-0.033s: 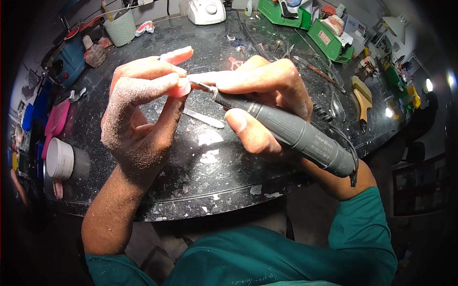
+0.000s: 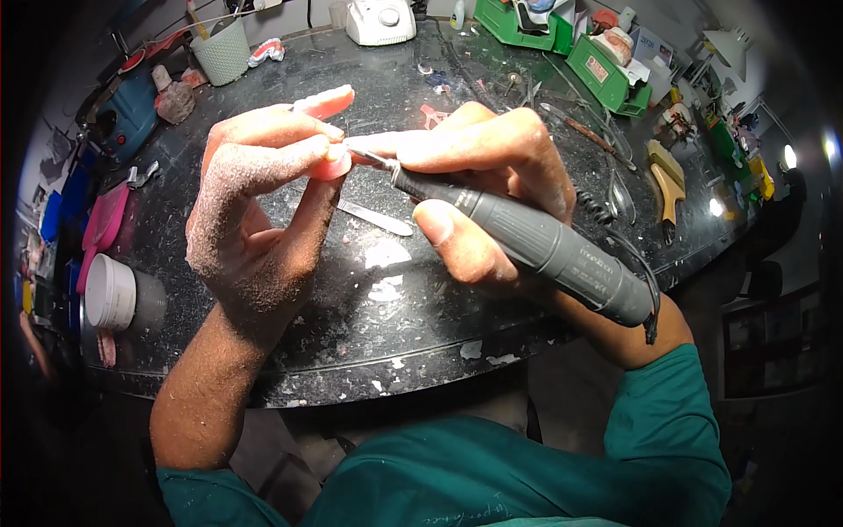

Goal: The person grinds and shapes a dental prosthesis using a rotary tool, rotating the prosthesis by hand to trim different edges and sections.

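Note:
My left hand, dusted with pale powder, is closed in a pinch on a small pink piece. Fingertips hide most of that piece, so its full shape cannot be seen. My right hand wraps round a black rotary handpiece and steadies it with thumb and fingers. The handpiece's thin metal bit points left and meets the pink piece at the left fingertips, or comes very near it. Below the hands, a flat metal blade-like tool lies on the dark worktop.
A coiled cord trails from the handpiece. On the right lie a wooden-handled brush and a slim carving tool. Green bins and a white control box stand behind; a white tub is at left.

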`<state>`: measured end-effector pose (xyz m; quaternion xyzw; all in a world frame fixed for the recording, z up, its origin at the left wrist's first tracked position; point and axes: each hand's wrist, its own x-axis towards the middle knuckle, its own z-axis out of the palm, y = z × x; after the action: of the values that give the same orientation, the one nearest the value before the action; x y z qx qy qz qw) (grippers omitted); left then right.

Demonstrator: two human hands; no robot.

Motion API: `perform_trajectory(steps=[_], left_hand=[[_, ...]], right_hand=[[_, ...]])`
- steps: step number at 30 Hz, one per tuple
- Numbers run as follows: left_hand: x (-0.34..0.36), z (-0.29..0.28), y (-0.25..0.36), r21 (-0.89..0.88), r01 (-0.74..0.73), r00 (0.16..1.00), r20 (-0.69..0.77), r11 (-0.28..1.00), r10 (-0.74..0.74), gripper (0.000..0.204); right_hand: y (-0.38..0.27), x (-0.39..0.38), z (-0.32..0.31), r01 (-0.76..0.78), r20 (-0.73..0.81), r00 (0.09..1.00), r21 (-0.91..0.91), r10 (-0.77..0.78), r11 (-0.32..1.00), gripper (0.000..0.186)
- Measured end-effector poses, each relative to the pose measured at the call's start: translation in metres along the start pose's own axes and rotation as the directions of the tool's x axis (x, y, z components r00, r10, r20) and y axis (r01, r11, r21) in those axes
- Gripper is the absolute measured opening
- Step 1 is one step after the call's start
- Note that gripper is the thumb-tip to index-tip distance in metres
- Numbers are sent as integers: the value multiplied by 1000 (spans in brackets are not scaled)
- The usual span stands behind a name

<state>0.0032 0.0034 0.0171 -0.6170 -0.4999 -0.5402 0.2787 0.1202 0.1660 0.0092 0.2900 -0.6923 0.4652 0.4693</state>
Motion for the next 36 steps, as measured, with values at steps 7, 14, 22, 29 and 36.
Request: perform_trajectory(steps=[7,14,22,29,36], left_hand=[[1,1,2,-22,-5,1000,-11,1000,4,30],[1,0,3,22,-6,1000,1,1000,6,31],[0,0,4,-5,24,1000,-8,1000,-24,31],[0,2,8,-31,82,997,-11,996,-82,28],[-2,1,9,-29,112,993,-28,993,-113,28]], right_hand=[[6,-1,2,44,-1,999,4,-44,999,41],[1,1,1,19,21,1000,19,-20,1000,41],[1,1,1,33,49,998,41,-35,999,42],[-1,2,-2,45,48,998,-33,-44,998,41],[7,0,4,73,14,997,20,-73,997,43]])
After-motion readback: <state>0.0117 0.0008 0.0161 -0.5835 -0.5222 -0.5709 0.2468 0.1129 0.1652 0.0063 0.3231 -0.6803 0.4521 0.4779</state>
